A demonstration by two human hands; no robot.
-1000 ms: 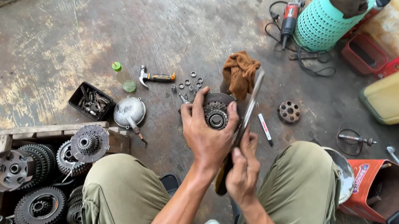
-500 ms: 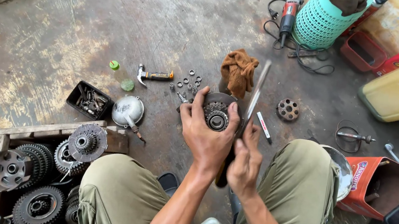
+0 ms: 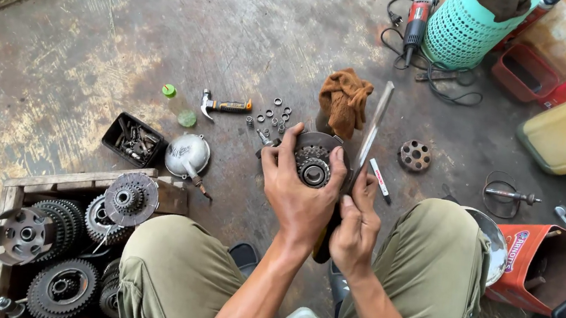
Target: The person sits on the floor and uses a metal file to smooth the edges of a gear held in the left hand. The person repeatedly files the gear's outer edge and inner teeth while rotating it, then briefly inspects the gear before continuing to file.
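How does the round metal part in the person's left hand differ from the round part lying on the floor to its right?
The geared round part is clasped in the left hand, held off the floor; the drilled disc lies flat on the concrete floor, untouched. The held part looks larger, with a toothed hub and a central bore; the disc shows a ring of round holes. A long flat file, gripped by the right hand, sits against the held part, not the disc. Both are dark, greasy metal.

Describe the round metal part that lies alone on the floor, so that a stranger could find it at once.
Start from the teal mesh basket at the top and go down towards the person's right knee. There, right of the long metal file, lies the small metal disc. Unlike the toothed gears in the wooden crate, it has a ring of round holes.
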